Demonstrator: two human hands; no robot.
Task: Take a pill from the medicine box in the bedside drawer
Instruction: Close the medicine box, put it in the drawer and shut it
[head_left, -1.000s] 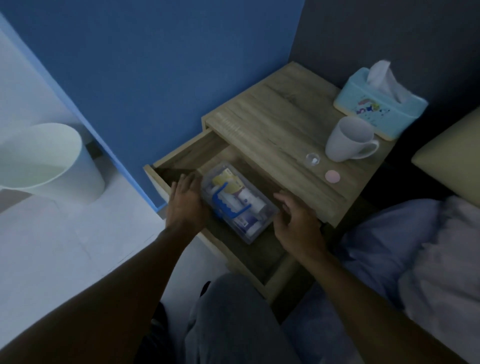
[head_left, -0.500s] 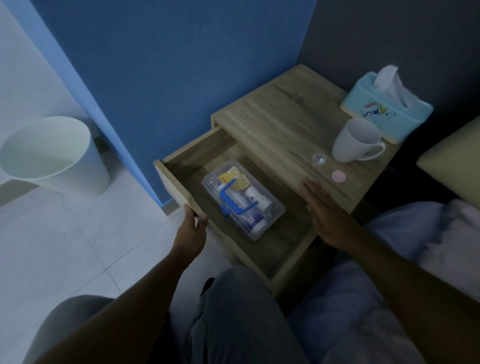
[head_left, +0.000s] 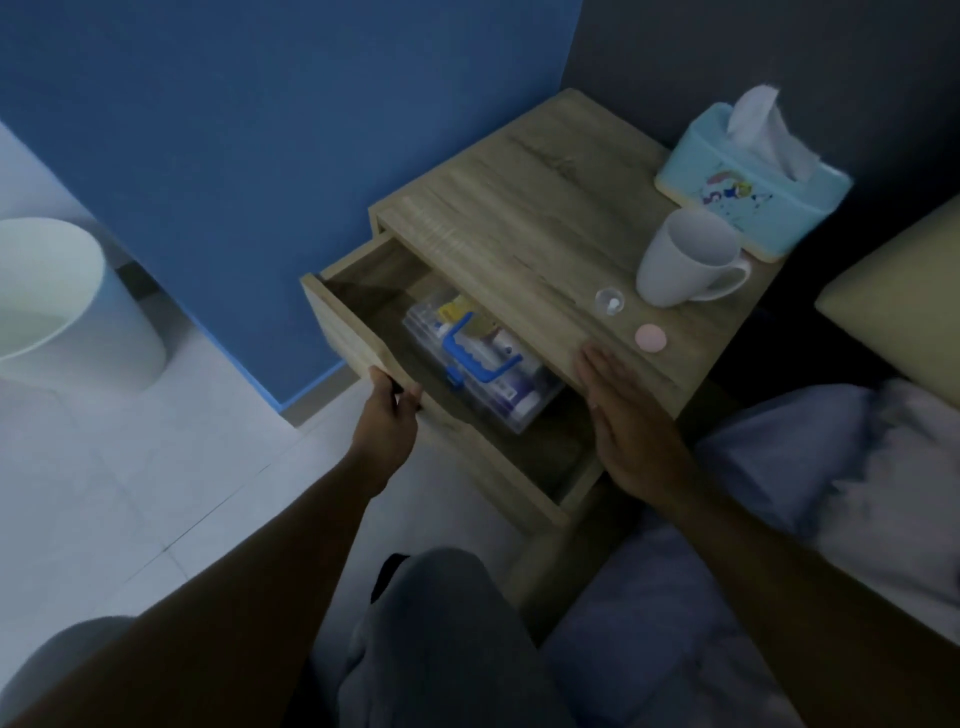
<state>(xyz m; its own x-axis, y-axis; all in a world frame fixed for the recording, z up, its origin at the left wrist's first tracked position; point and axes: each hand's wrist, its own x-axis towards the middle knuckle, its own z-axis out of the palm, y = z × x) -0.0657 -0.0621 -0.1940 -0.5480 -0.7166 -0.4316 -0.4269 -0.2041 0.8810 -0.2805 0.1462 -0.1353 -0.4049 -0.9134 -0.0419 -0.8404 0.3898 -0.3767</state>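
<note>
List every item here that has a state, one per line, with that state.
drawer: partly open
medicine box: lid shut, lying in the drawer, half under the tabletop
mug: upright, contents not visible
tissue box: tissue sticking out
small clear container: uncapped, pale pill inside
pink cap: lying off, beside it
left hand: gripping drawer front
right hand: flat, open

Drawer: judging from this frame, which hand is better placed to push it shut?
Left. The left hand is curled over the front panel of the open drawer, so it likely only needs to push. The right hand lies flat, open at the nightstand top's front edge, off the drawer.
</note>
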